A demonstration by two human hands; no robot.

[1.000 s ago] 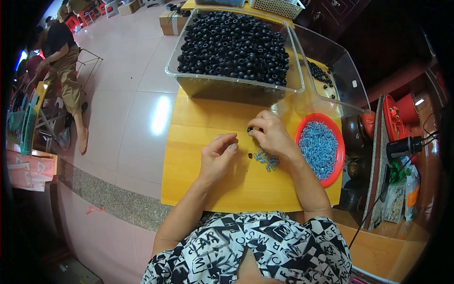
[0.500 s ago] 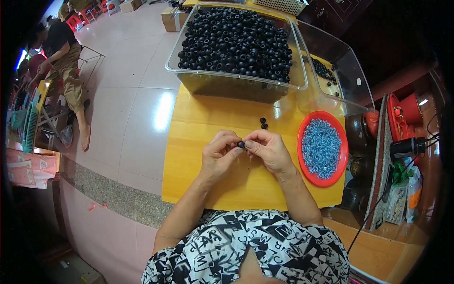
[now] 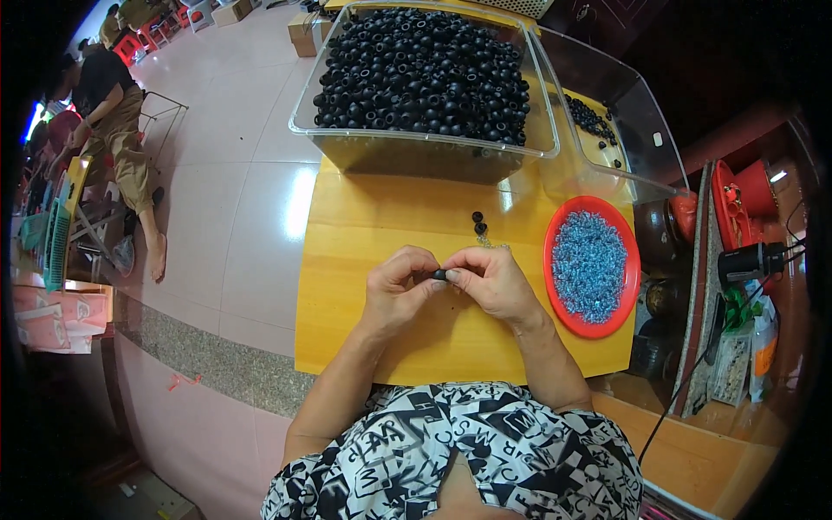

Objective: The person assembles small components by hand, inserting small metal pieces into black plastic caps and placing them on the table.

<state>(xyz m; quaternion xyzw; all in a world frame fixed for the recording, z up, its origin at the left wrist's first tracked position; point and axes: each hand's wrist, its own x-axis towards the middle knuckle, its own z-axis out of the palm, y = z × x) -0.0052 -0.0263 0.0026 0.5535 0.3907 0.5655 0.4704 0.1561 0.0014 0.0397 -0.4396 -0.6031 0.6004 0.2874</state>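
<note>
Between my two hands, over the yellow table, is a small black hollow ball [image 3: 439, 275]. My left hand [image 3: 401, 290] pinches it from the left with thumb and fingertips. From the other side my right hand [image 3: 492, 282] presses its thumb and fingers on the same ball. Just beyond my fingers, two more black hollow balls [image 3: 479, 223] lie on the wood, with a few tiny clear pieces [image 3: 490, 243] by the right knuckles. To the right, a red oval plate [image 3: 549, 270] holds a heap of small clear-blue pieces [image 3: 589, 269].
A big clear bin [image 3: 425, 136] full of black hollow balls stands at the far side of the yellow table [image 3: 347, 347]. Beside it is a clear box [image 3: 641, 113] with several loose balls. A black device with cables [image 3: 750, 263] sits at right. Another person [image 3: 113, 113] stands at far left.
The black ball has turned slightly between my fingertips, and my hands are a little lower. Tiny clear pieces now show beyond my right fingers. The whole view has shifted slightly.
</note>
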